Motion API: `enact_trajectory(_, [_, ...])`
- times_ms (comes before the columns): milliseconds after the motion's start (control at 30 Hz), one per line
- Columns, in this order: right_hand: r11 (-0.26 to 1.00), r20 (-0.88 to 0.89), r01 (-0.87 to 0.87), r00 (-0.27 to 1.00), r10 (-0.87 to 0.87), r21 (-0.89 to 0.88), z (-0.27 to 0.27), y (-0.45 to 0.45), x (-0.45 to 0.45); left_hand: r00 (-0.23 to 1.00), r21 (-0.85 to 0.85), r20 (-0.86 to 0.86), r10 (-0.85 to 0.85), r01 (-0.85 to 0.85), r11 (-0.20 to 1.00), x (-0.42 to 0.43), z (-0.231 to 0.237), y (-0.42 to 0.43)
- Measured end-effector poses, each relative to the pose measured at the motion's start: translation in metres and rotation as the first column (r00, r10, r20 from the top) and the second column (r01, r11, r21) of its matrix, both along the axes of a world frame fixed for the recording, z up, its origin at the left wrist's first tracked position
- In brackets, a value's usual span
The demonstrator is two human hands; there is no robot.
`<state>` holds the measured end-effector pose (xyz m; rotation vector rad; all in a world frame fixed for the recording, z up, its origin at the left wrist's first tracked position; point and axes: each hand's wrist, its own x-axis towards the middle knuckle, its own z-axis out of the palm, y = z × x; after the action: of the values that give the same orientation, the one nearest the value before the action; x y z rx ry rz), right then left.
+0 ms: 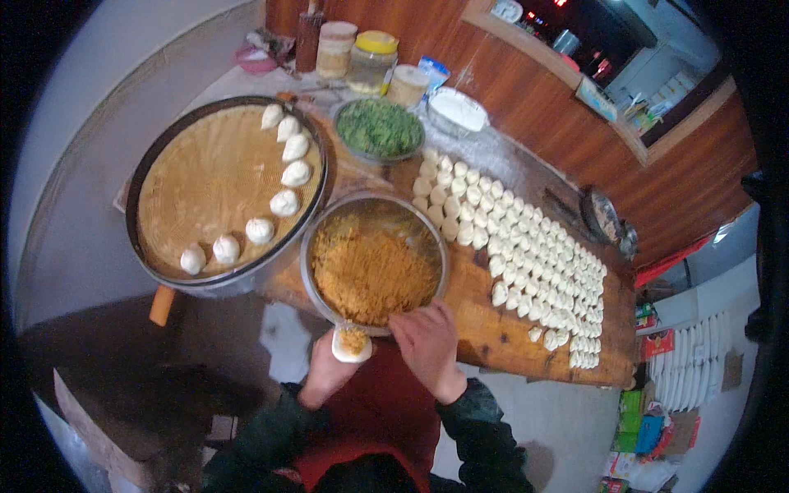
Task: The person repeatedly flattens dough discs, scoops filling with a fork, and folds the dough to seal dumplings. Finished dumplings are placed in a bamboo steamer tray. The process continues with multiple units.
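Observation:
My left hand [323,373] holds a round white dough wrapper [341,355] just below the near rim of a metal bowl [304,271]. A small heap of orange-brown crumbly filling lies on the wrapper. More of that filling [373,271] covers the bottom of the bowl. My right hand [428,345] is at the bowl's near right rim, its fingers bent inward. Whether those fingers grip a tool or the rim is hidden. Left of the bowl, a round steamer tray [197,179] carries several pleated white buns [284,203] in a curve along its right and near edge.
Rows of small dough pieces [536,246] cover much of the wooden table [474,320] to the right. A bowl of chopped greens [379,128], lidded jars [372,61] and a white dish [457,110] stand at the back. An orange handle [161,305] juts below the steamer.

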<state>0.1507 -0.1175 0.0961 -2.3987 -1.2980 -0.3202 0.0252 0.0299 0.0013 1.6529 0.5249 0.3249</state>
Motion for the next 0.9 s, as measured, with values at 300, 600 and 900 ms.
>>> enact_trajectory(300, [0.974,-0.206,0.044,0.979,0.002,0.221,-0.024,0.001,-0.005,0.999,0.010,0.017,0.043,-0.043,0.999,0.002,0.012,-0.006])
enact_trajectory(600, [0.935,0.138,-0.178,0.980,0.142,0.305,-0.051,0.001,-0.040,0.997,-0.001,0.042,0.066,-0.066,0.998,-0.003,-0.002,-0.002])
enact_trajectory(900, [0.907,0.066,-0.086,0.996,0.064,0.413,-0.039,-0.008,-0.030,0.999,-0.125,0.016,0.030,-0.028,0.992,0.001,0.006,0.006])
